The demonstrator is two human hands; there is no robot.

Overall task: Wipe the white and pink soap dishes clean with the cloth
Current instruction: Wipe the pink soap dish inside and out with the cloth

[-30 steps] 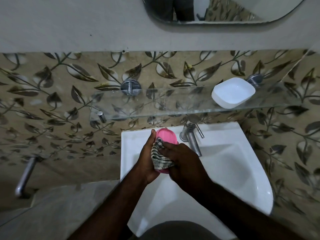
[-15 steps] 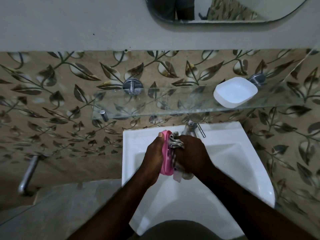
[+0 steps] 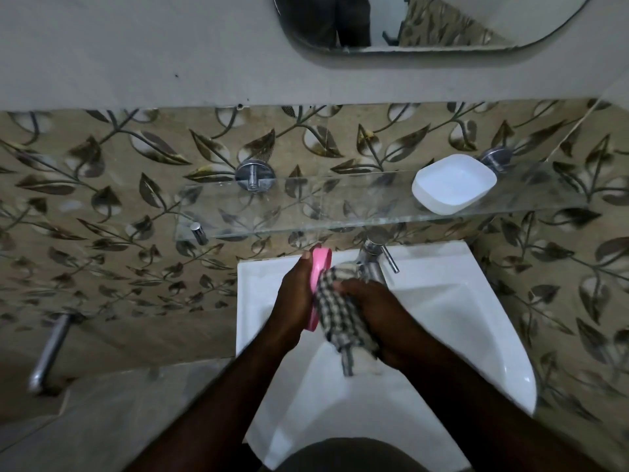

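Note:
My left hand (image 3: 295, 298) grips the pink soap dish (image 3: 319, 271) on edge above the white sink (image 3: 476, 321), its thumb at the top rim. My right hand (image 3: 377, 315) holds a black-and-white checked cloth (image 3: 340, 318) against the dish's right face; the cloth's loose end hangs down into the basin. Much of the dish is hidden by hand and cloth. The white soap dish (image 3: 454, 183) sits upright on the glass shelf (image 3: 306, 206), at its right end, apart from both hands.
A chrome tap (image 3: 374, 257) stands at the back of the sink, just right of the cloth. Chrome shelf brackets (image 3: 255, 175) hold the shelf to the leaf-patterned tiles. A mirror (image 3: 425, 22) hangs above. A metal pipe (image 3: 51, 349) juts out at the lower left.
The pink dish has turned from face-up to standing on edge in my left hand. My right hand with the cloth has shifted to the dish's right side, and the cloth now hangs lower.

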